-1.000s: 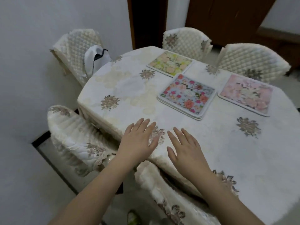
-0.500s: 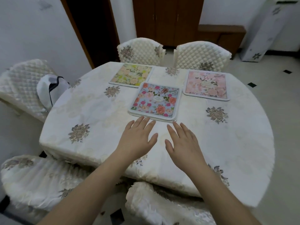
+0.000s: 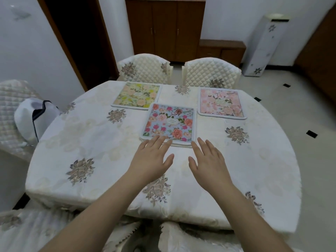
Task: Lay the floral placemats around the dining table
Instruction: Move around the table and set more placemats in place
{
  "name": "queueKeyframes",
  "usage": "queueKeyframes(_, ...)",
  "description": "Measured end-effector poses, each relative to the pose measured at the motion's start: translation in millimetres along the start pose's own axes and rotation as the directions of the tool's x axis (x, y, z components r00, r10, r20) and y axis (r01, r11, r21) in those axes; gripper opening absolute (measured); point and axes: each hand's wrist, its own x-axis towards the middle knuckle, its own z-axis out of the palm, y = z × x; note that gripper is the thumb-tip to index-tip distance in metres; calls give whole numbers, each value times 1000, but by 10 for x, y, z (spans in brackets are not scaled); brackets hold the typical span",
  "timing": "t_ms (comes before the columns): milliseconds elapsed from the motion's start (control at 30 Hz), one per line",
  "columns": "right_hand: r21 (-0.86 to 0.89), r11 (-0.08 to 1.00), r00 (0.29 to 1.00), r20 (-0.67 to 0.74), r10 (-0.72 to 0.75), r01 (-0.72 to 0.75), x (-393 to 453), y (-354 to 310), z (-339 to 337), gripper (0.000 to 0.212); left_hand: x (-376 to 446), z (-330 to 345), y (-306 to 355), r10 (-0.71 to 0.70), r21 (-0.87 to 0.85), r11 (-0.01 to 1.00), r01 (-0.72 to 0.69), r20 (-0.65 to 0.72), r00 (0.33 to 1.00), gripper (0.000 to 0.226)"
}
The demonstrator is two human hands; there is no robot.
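A stack of floral placemats with a blue one on top (image 3: pixel 170 123) lies in the middle of the dining table (image 3: pixel 91 142). A yellow floral placemat (image 3: pixel 137 95) lies at the far left place and a pink floral placemat (image 3: pixel 221 102) at the far right place. My left hand (image 3: pixel 151 160) is flat and open, its fingertips at the stack's near left edge. My right hand (image 3: pixel 209 160) is open too, fingertips just short of the stack's near right corner. Neither hand holds anything.
Quilted cream chairs stand behind the table (image 3: pixel 143 68) (image 3: pixel 211 72), one at the left (image 3: pixel 11 110) carries a white bag (image 3: pixel 31 119), and two more (image 3: pixel 36 231) sit at the near edge. A wooden cabinet (image 3: pixel 165 28) and a white appliance (image 3: pixel 261 46) stand at the back.
My view has swung round to face the table squarely. Both hands have reached forward across the cloth to the near edge of the blue stack.
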Motion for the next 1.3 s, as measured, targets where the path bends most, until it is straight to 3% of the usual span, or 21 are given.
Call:
queueKeyframes(267, -2, 995, 995, 21, 102, -102, 133, -858, 276, 57, -31, 19, -1070, 62, -16, 998, -62, -6, 998, 78)
queueKeyframes(467, -35, 993, 994, 9, 112, -111, 227, -1061, 333, 66, 170, 104, -1263, 95, -70, 993, -95, -4, 995, 72)
queueKeyframes(800, -37, 991, 988, 86, 131, -128, 717, -682, 484, 56, 679, 513, -1320, 72, -84, 994, -67, 53, 996, 61)
queueKeyframes(867, -43, 990, 986, 99, 135, -131, 870, -545, 518, 57, 829, 572, -1317, 79, -80, 994, -75, 38, 996, 65)
queueKeyframes(1000, -23, 992, 987, 98, 126, -125, 1297, -294, 626, 57, 1187, 739, -1366, 94, -65, 993, -95, -17, 995, 50)
queueKeyframes(1300, 53, 979, 977, 95, 193, -198, 2316, 276, 1145, 59, 1983, 1334, -1505, 24, -62, 998, -23, 23, 999, 59)
